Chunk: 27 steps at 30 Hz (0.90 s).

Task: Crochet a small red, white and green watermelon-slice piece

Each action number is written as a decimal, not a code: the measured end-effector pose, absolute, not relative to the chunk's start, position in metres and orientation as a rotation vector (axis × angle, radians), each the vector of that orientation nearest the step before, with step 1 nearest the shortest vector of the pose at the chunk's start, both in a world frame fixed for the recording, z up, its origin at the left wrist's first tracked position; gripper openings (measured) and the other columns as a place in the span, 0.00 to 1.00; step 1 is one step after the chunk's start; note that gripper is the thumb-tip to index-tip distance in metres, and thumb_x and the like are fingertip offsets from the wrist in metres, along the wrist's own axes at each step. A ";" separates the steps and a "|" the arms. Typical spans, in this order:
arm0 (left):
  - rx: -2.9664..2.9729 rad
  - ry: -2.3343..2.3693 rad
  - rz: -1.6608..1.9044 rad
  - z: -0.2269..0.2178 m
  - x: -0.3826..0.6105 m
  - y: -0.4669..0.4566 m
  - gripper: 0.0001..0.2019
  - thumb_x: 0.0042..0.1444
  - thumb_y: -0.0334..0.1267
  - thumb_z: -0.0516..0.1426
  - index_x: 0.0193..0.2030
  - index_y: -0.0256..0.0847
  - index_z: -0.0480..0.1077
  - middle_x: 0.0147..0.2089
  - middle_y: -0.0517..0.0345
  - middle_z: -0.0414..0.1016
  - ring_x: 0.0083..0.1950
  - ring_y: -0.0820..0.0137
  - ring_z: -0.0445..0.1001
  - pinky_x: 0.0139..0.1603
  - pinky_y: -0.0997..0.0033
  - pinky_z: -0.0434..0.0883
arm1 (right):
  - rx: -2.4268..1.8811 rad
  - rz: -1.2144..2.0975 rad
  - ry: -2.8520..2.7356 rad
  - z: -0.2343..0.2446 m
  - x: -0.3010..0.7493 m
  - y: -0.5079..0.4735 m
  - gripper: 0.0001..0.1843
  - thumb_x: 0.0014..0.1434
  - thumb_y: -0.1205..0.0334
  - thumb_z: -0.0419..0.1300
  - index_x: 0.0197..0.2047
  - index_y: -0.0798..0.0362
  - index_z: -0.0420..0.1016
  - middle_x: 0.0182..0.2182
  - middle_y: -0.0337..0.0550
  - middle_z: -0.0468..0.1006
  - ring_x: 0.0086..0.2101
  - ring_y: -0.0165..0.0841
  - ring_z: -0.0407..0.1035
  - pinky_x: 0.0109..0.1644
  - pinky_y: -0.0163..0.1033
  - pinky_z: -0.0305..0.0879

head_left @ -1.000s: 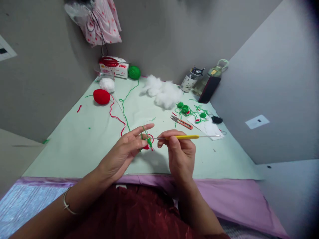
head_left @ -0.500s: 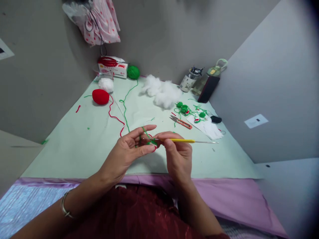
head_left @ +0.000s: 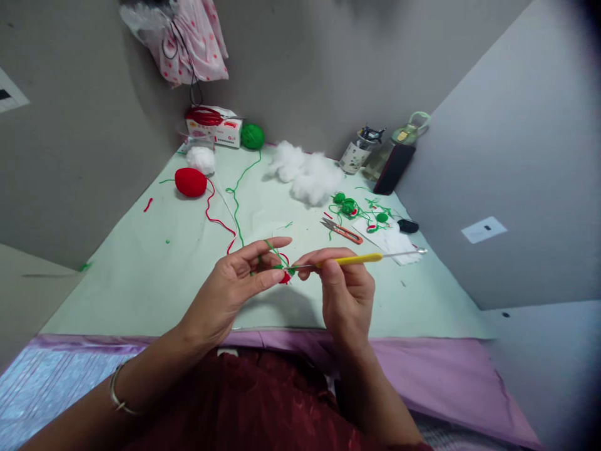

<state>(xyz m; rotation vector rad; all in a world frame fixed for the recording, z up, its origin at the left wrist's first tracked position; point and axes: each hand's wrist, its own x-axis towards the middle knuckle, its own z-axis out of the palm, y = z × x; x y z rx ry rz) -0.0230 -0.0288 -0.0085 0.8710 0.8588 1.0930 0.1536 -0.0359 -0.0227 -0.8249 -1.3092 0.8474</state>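
Note:
My left hand [head_left: 237, 285] pinches a small red and green crochet piece [head_left: 283, 273] between thumb and fingers, with green yarn [head_left: 236, 207] looped over the outstretched index finger. My right hand [head_left: 345, 291] grips a yellow-handled crochet hook [head_left: 359, 258], whose tip sits in the piece. Both hands hover just above the near part of the pale green table [head_left: 154, 275]. The green strand runs back to a green yarn ball [head_left: 252, 136] by the wall.
A red yarn ball [head_left: 191, 182], white stuffing [head_left: 305, 172], orange snips [head_left: 342, 231], small green crochet pieces [head_left: 350, 207], white paper [head_left: 389, 239], a box [head_left: 215, 129], bottles [head_left: 359, 150] and a dark case [head_left: 393, 168] lie farther back. A pink bag [head_left: 185, 41] hangs on the wall.
The hook drew in close to my left fingers half a second ago, then pulled back to the right and tilted up. My left hand kept its pinch on the piece.

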 end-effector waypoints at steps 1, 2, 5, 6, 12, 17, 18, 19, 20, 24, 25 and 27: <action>0.899 0.872 1.105 -0.009 -0.023 -0.029 0.19 0.53 0.37 0.73 0.53 0.51 0.85 0.37 0.61 0.75 0.41 0.70 0.73 0.49 0.70 0.70 | -0.852 0.785 -1.354 -0.021 0.154 -0.038 0.10 0.73 0.60 0.58 0.43 0.49 0.81 0.36 0.42 0.84 0.32 0.32 0.78 0.38 0.41 0.78; 0.931 0.888 1.116 -0.010 -0.024 -0.029 0.19 0.54 0.38 0.72 0.53 0.51 0.85 0.37 0.61 0.75 0.42 0.69 0.73 0.49 0.70 0.70 | -0.870 0.721 -1.405 -0.020 0.154 -0.039 0.10 0.73 0.61 0.57 0.44 0.49 0.81 0.36 0.42 0.84 0.33 0.32 0.78 0.38 0.41 0.78; 1.045 0.979 1.152 -0.010 -0.023 -0.030 0.18 0.55 0.38 0.72 0.53 0.51 0.85 0.36 0.60 0.76 0.41 0.67 0.73 0.50 0.67 0.70 | -0.840 0.507 -1.564 -0.018 0.154 -0.044 0.11 0.73 0.67 0.56 0.48 0.47 0.80 0.38 0.42 0.85 0.36 0.34 0.79 0.40 0.43 0.78; 1.087 1.021 1.176 -0.010 -0.023 -0.031 0.17 0.55 0.38 0.72 0.53 0.51 0.85 0.36 0.60 0.76 0.41 0.66 0.73 0.51 0.66 0.70 | -0.817 0.429 -1.619 -0.018 0.153 -0.045 0.11 0.72 0.68 0.56 0.49 0.47 0.79 0.38 0.42 0.85 0.38 0.35 0.80 0.41 0.45 0.79; 1.243 1.121 1.324 -0.008 -0.018 -0.039 0.15 0.55 0.36 0.71 0.50 0.52 0.85 0.39 0.60 0.80 0.45 0.64 0.75 0.62 0.62 0.68 | -0.813 0.028 -1.781 -0.031 0.143 -0.044 0.16 0.70 0.71 0.58 0.55 0.44 0.79 0.43 0.46 0.85 0.41 0.36 0.80 0.41 0.44 0.79; 1.045 0.971 1.232 -0.011 -0.018 -0.036 0.23 0.55 0.36 0.72 0.59 0.51 0.81 0.36 0.62 0.78 0.43 0.66 0.76 0.59 0.64 0.70 | -0.814 -0.045 -1.730 -0.046 0.146 -0.040 0.23 0.66 0.72 0.65 0.60 0.41 0.80 0.45 0.45 0.84 0.43 0.38 0.80 0.41 0.44 0.79; 0.992 0.931 1.214 -0.012 -0.018 -0.034 0.25 0.55 0.36 0.72 0.61 0.51 0.80 0.36 0.63 0.78 0.43 0.67 0.76 0.57 0.65 0.70 | -0.823 -0.062 -1.749 -0.048 0.148 -0.039 0.25 0.66 0.72 0.65 0.61 0.39 0.79 0.45 0.45 0.84 0.44 0.39 0.80 0.41 0.45 0.80; 0.942 0.890 1.193 -0.012 -0.018 -0.033 0.27 0.55 0.35 0.72 0.62 0.50 0.78 0.36 0.63 0.78 0.43 0.68 0.76 0.56 0.67 0.71 | -0.827 -0.073 -1.768 -0.049 0.150 -0.039 0.26 0.65 0.71 0.66 0.63 0.38 0.78 0.46 0.45 0.83 0.44 0.39 0.79 0.41 0.45 0.80; 0.894 0.852 1.172 -0.013 -0.017 -0.032 0.27 0.56 0.35 0.72 0.63 0.50 0.78 0.37 0.64 0.78 0.43 0.69 0.76 0.55 0.68 0.71 | -0.822 -0.080 -1.780 -0.050 0.152 -0.039 0.27 0.66 0.71 0.65 0.64 0.36 0.77 0.46 0.45 0.83 0.44 0.39 0.79 0.41 0.46 0.80; 0.760 0.753 1.104 -0.011 -0.018 -0.032 0.26 0.56 0.36 0.72 0.62 0.48 0.78 0.38 0.63 0.79 0.43 0.72 0.75 0.52 0.72 0.71 | -0.790 -0.033 -1.768 -0.051 0.152 -0.040 0.28 0.65 0.72 0.65 0.64 0.38 0.77 0.46 0.45 0.84 0.44 0.39 0.80 0.42 0.47 0.81; 0.743 0.744 1.099 -0.009 -0.018 -0.032 0.25 0.56 0.36 0.72 0.62 0.48 0.78 0.38 0.63 0.79 0.43 0.73 0.75 0.52 0.73 0.71 | -0.784 -0.016 -1.758 -0.050 0.151 -0.040 0.28 0.65 0.73 0.65 0.64 0.39 0.78 0.46 0.45 0.84 0.44 0.39 0.80 0.42 0.46 0.81; 0.728 0.744 1.100 -0.008 -0.019 -0.032 0.24 0.56 0.35 0.72 0.61 0.47 0.79 0.37 0.62 0.79 0.43 0.73 0.75 0.52 0.73 0.70 | -0.777 0.013 -1.736 -0.048 0.149 -0.041 0.26 0.66 0.73 0.64 0.63 0.39 0.79 0.47 0.45 0.84 0.43 0.38 0.80 0.41 0.45 0.81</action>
